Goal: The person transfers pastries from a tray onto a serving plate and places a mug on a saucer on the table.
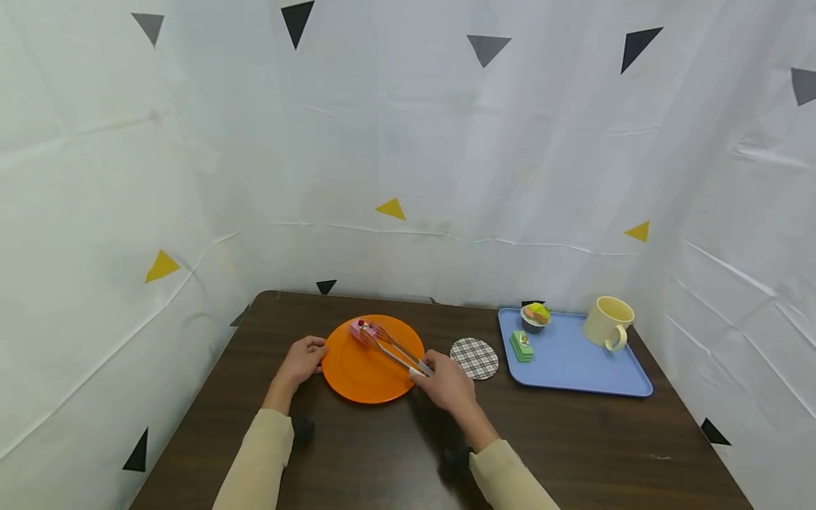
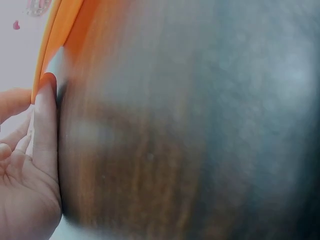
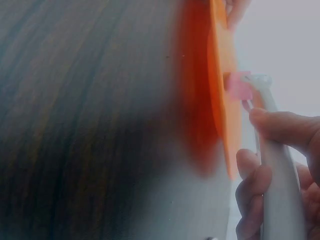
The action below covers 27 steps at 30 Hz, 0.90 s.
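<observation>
My left hand (image 1: 304, 360) is at the left edge of an orange plate (image 1: 366, 382), and in the left wrist view its thumb and finger (image 2: 46, 115) pinch the rim. In my right hand (image 1: 449, 382) I grip metal tongs (image 1: 401, 356) with a pale handle (image 3: 282, 190), the fingers curled round it. The wire tips of the tongs reach over the plate to a small pink toy cake (image 1: 358, 331) with a red dot on top, on the plate's upper left. Tips and cake overlap in the head view; the right wrist view shows them close together.
Right of the plate lies a round checked coaster (image 1: 474, 358). Farther right, a blue tray (image 1: 580, 375) bears a green cake piece (image 1: 521, 347), a cupcake (image 1: 535, 316) and a yellow mug (image 1: 608, 322). White sheeting (image 1: 414, 142) surrounds the dark wooden table (image 1: 370, 460).
</observation>
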Available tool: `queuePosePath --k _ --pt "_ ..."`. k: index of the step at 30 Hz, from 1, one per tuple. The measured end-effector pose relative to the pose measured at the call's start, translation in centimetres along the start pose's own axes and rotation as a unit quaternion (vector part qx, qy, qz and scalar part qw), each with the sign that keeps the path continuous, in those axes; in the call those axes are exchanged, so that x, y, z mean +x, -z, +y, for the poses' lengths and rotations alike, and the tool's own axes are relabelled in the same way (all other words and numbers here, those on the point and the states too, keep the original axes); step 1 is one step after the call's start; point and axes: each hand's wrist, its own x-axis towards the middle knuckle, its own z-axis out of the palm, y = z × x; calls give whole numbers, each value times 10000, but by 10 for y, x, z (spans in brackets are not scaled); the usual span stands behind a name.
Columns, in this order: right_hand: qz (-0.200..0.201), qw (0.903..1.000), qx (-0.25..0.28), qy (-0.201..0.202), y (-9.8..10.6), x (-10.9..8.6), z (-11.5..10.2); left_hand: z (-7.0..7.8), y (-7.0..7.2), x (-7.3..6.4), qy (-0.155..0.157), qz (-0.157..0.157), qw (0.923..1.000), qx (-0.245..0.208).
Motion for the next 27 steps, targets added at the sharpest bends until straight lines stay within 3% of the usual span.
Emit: queuePosePath --k 15,27 --pt "17 10000 -38 6 0 -2 -1 0 0 -2 -28 -25 10000 -4" --pt "239 9993 257 -135 4 -16 10 0 1 -1 60 -45 10000 43"
